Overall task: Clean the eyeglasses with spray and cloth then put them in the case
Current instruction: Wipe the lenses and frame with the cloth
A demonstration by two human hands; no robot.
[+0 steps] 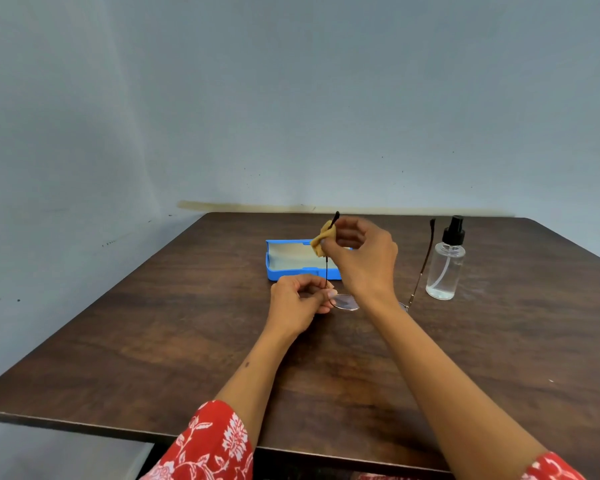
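Thin-framed eyeglasses (345,301) are held above the dark wooden table (174,327), temples pointing away from me. My left hand (300,301) pinches the frame at its left hinge. My right hand (362,252) grips a tan cloth (321,239) wrapped around the left temple near its black tip. The right temple (426,258) sticks up free beside the spray bottle. My right wrist hides the right lens. An open blue case (291,259) lies behind my hands.
A clear spray bottle (445,268) with a black pump top stands to the right, close to the right temple. A blue-grey wall rises behind the table's far edge. The near table edge runs by my red patterned sleeves.
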